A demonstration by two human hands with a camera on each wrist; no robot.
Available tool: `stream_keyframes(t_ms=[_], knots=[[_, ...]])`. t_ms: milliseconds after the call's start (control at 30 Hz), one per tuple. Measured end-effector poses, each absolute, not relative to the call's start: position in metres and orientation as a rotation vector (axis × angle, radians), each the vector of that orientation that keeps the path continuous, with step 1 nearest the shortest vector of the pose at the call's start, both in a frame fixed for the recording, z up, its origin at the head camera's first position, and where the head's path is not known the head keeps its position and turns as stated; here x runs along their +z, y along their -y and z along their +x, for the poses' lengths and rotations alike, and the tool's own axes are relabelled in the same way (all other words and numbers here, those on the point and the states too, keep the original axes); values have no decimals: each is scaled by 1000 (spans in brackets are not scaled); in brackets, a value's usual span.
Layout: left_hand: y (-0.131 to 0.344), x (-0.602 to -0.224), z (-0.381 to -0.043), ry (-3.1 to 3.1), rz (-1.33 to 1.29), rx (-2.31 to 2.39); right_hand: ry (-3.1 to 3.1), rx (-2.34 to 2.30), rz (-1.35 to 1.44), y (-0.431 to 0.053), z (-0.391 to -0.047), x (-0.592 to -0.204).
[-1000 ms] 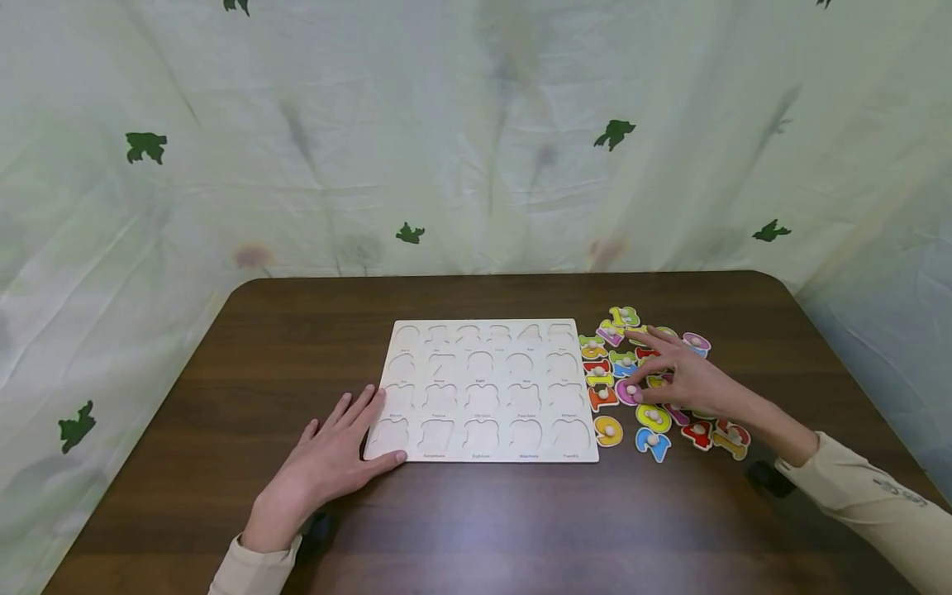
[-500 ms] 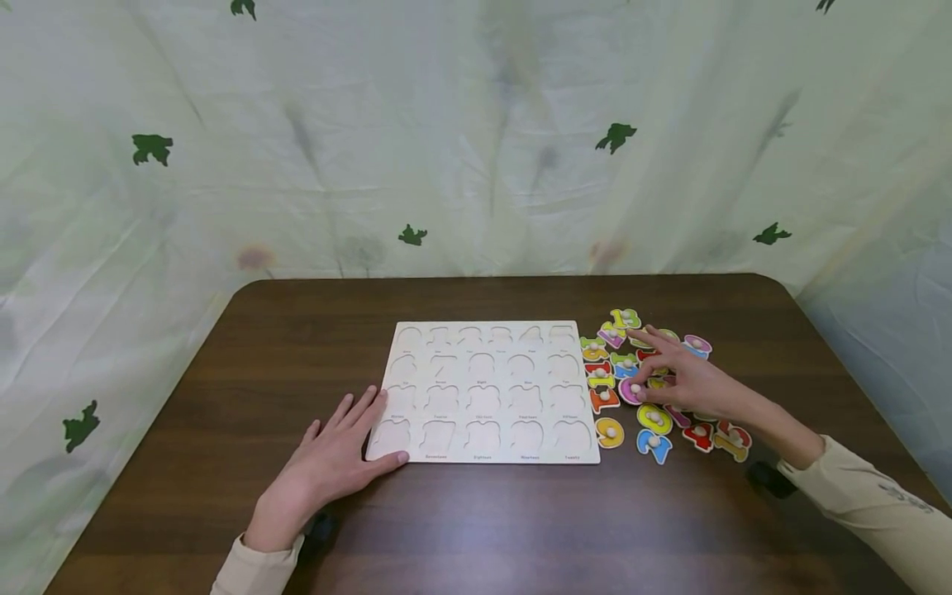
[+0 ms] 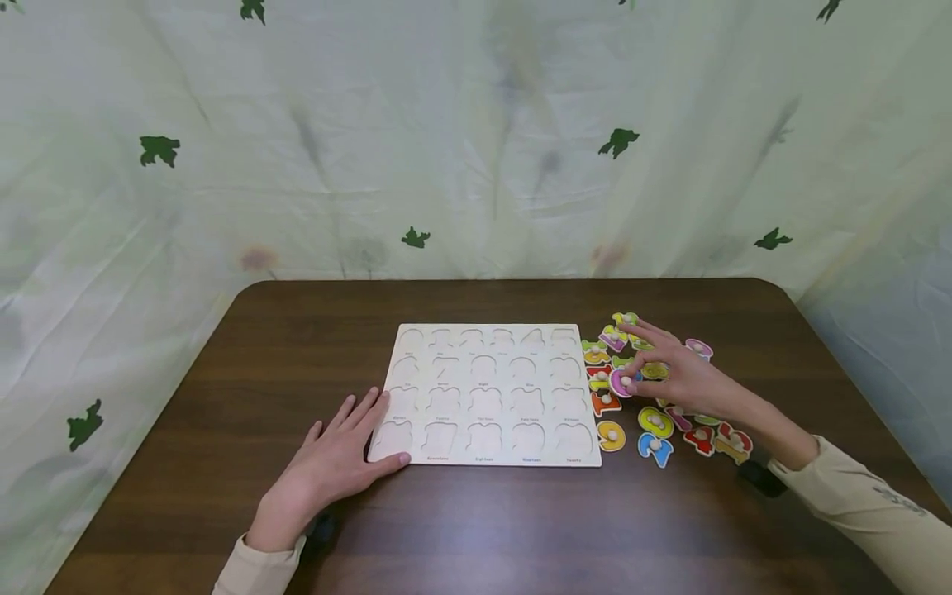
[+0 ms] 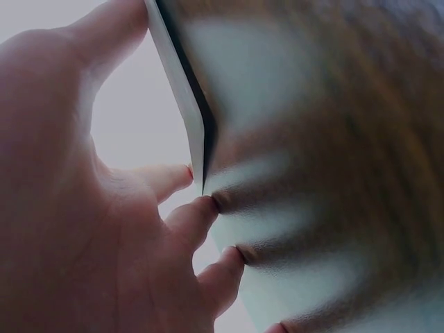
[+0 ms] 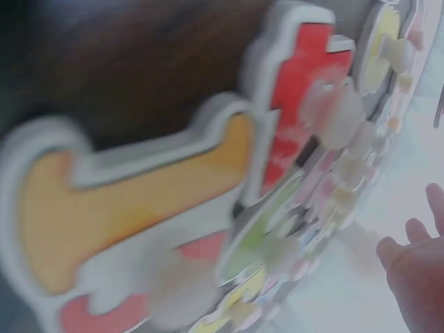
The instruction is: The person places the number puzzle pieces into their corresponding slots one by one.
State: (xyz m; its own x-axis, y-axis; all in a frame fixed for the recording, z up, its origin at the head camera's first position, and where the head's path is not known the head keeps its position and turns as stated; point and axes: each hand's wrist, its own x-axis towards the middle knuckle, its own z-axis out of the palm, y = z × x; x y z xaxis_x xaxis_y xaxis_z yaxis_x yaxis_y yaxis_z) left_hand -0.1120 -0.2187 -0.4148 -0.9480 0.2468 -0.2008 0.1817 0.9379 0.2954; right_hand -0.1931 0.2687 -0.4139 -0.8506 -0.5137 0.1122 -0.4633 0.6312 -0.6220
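Note:
A round pink number piece [image 3: 620, 383] is pinched by its knob between the thumb and index finger of my right hand [image 3: 687, 380], over the left part of the loose number pieces. The other fingers of that hand stretch out above the pile. My left hand [image 3: 330, 463] lies spread at the near left corner of the white puzzle board [image 3: 483, 392], thumb on its front edge and fingertips at its left side. In the left wrist view the board's edge [image 4: 182, 97] runs beside the thumb. The board's recesses hold no pieces.
Several colourful knobbed pieces crowd right of the board, including a blue one [image 3: 655, 449], a yellow-orange one [image 3: 611, 435] and a red-orange one [image 3: 734, 443]. They lie on the dark wooden table [image 3: 476, 529]. A pale printed curtain [image 3: 476, 165] hangs behind.
The right hand has shifted slightly left and away from me with the pink piece, uncovering a yellow piece beneath. The left hand stays put; the head view has tilted a little.

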Motion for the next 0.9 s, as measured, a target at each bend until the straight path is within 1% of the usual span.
stream_keyframes(t_ms=[167,400,667,900], knots=[[219,-416,-111,-2853,307,409,-2740,-1071,-898,-258,-199,-413],[220,-416,-109,-2854,301,401,-2726,-1069,-925,-241,-209,-408],[219,-414,-109,-2859,297,390,-2696,-1091,-1012,-211,-224,-399],[218,-414,-109,-2871,312,374,-2651,-1139,-997,-181,-238,-395]])
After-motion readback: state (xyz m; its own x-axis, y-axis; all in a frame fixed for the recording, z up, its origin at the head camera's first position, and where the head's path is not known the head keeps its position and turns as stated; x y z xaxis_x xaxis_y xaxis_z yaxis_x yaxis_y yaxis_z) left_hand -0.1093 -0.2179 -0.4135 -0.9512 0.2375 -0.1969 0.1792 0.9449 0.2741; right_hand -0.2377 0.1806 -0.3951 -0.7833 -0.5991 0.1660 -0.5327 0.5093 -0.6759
